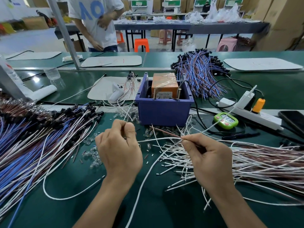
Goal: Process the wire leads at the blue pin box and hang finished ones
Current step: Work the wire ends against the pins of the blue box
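The blue pin box (pixel 164 111) stands at the middle of the green bench, with an orange block (pixel 164 84) and two upright screws inside. Just in front of it, my right hand (pixel 209 158) pinches a brown wire and a white wire (pixel 158 139) together at their ends. My left hand (pixel 118 150) is curled, its fingertips pinched together near the box; what it pinches is too small to tell. A loose heap of white and brown leads (pixel 246 163) lies under and right of my right hand.
A big pile of blue, brown and white leads with black caps (pixel 37 139) covers the left. Another blue bundle (pixel 199 76) lies behind the box. Small glass bulbs (pixel 94 155) are scattered between. A green timer (pixel 226 120), power strip (pixel 250 111) and phone (pixel 294 120) sit right. A person stands beyond the bench.
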Demonstrator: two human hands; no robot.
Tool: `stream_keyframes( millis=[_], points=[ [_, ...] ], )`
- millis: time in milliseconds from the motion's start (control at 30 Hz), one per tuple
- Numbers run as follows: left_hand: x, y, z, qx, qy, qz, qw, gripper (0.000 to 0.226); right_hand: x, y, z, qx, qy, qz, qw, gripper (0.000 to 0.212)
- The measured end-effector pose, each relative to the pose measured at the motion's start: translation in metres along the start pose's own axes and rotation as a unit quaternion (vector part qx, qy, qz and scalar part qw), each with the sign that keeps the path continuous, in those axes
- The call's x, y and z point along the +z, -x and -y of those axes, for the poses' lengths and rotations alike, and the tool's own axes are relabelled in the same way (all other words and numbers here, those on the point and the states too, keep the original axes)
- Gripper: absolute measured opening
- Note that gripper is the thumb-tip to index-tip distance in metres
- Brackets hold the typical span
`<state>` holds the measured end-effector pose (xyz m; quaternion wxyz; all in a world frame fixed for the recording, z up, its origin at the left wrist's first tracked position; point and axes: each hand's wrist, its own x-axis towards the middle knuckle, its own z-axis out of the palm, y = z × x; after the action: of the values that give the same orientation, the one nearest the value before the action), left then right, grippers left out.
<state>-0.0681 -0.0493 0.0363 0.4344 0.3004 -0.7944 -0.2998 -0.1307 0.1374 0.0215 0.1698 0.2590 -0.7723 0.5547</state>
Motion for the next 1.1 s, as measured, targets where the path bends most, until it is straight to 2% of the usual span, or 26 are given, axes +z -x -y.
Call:
stream_keyframes(
  millis=[100,233,333,800,1100],
  points=[
    [0.0,0.003,-0.004,0.013,-0.02,-0.008,1.0,0.01,0.0,0.0,0.0,-0.005,0.002,-0.002,1.0,0.012],
    [-0.004,0.003,-0.007,0.03,0.034,0.014,0.999,0.043,-0.003,0.0,-0.003,-0.004,0.009,-0.013,1.0,0.013],
    [-0.005,0.007,-0.008,0.08,0.042,0.039,0.995,0.045,-0.005,0.0,-0.004,-0.001,0.017,-0.016,1.0,0.013],
    [-0.002,0.005,-0.005,0.194,0.066,0.034,0.978,0.007,-0.009,0.0,-0.002,-0.032,0.014,-0.033,0.999,0.015],
    [0.001,0.006,-0.002,0.218,0.047,0.01,0.975,0.002,-0.008,0.001,-0.002,-0.04,0.018,-0.031,0.999,0.013]
  ],
)
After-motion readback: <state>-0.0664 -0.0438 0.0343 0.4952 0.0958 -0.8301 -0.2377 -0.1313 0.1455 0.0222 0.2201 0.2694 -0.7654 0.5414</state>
